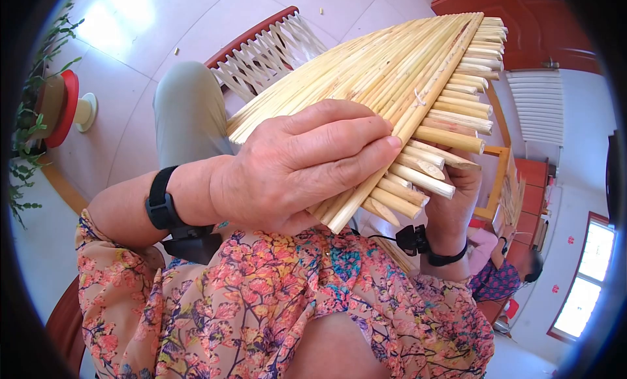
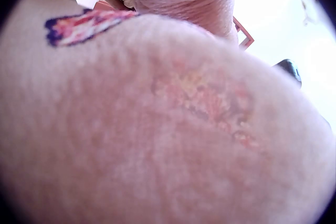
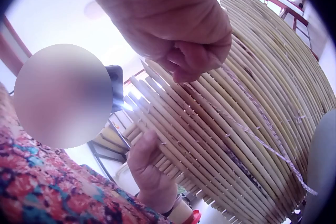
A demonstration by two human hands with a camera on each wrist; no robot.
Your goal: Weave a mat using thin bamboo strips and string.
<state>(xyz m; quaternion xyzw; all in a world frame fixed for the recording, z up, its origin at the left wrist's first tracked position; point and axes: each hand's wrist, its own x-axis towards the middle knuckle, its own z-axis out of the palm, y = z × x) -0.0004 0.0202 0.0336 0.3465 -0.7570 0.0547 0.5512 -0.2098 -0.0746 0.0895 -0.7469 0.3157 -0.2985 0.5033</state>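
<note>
A curved mat of pale, peeled plant stalks is held up in front of the body, its cut ends uneven along the right side. One flat crosswise strip lies over the stalks, with a small knot of white thread on it. My left hand grips the mat at its near corner, fingers over the strip. At the stalk ends, my right hand reaches from beneath with curled fingers, partly hidden by the mat. In the right wrist view a twisted cord runs over the underside, near those fingers. Skin fills most of the left wrist view.
A low stool with a woven cord seat stands beyond my knee. To the far left is a potted plant. Another person sits at the right near red furniture. Small scraps lie on the tiled floor.
</note>
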